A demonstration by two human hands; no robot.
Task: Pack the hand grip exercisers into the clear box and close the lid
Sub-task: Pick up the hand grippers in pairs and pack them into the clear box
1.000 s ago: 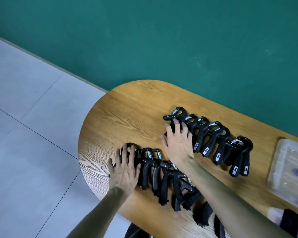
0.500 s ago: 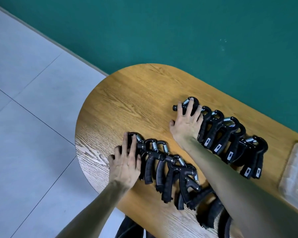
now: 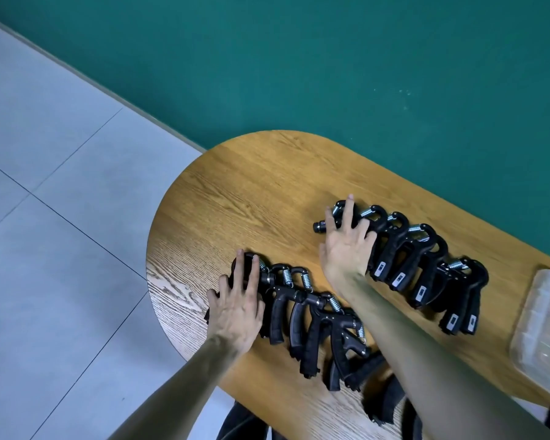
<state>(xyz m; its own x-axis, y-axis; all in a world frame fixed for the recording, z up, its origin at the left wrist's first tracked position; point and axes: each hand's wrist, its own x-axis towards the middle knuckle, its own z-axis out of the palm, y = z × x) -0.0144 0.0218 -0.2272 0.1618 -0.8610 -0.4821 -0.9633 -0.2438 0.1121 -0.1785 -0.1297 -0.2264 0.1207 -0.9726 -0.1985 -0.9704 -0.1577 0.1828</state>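
Pressing flat-fingered, the right hand (image 3: pixel 346 246) is reaching further over the far exercisers (image 3: pixel 426 265); left hand (image 3: pixel 238 303) keeps steadying the near exercisers (image 3: pixel 311 319), so packing is unstarted.

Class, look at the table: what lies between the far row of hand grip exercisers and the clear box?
Only bare wooden table between far row and clear box, in the head view.

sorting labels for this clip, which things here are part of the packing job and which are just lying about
Job:
near row of grip exercisers, left hand on it
far row of grip exercisers, right hand on it
clear box

Lying about:
dark items at table's near edge
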